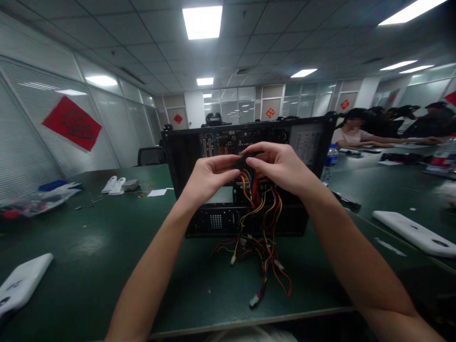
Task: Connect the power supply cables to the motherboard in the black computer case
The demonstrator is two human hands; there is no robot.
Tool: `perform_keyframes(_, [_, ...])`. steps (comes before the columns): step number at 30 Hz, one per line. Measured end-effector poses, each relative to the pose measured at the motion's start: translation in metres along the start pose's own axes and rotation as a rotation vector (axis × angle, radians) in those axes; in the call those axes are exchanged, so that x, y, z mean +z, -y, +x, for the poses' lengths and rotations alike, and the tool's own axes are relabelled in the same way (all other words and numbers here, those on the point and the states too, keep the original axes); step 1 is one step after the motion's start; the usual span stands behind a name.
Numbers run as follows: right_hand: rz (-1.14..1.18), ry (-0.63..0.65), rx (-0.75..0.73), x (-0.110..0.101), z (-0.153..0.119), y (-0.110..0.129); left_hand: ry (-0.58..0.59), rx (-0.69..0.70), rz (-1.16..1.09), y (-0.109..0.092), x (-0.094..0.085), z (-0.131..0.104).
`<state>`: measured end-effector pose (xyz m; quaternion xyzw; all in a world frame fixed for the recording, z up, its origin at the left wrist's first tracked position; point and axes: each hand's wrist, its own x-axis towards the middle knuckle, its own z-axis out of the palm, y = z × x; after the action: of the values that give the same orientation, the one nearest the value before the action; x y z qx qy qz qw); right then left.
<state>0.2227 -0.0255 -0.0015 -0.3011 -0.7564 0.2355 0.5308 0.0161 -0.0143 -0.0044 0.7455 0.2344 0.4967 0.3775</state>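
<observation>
Forearms (160, 251) extend, black connector (243, 163) between left hand (213, 174) and right hand (281, 164).

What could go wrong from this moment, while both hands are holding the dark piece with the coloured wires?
The coloured wires may be strained if the left hand and right hand pull hard on the dark piece they pinch. One white connector lies near the front edge of the table, so an arm could catch it. The open computer case stands upright, so a hard push might tip it.
</observation>
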Motion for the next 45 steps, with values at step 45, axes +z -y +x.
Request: perform_keyframes(45, [-0.650, 0.062, 0.420, 0.003, 0.008, -0.157, 0.004, -0.493, 0.927, 0.128, 0.024, 0.057])
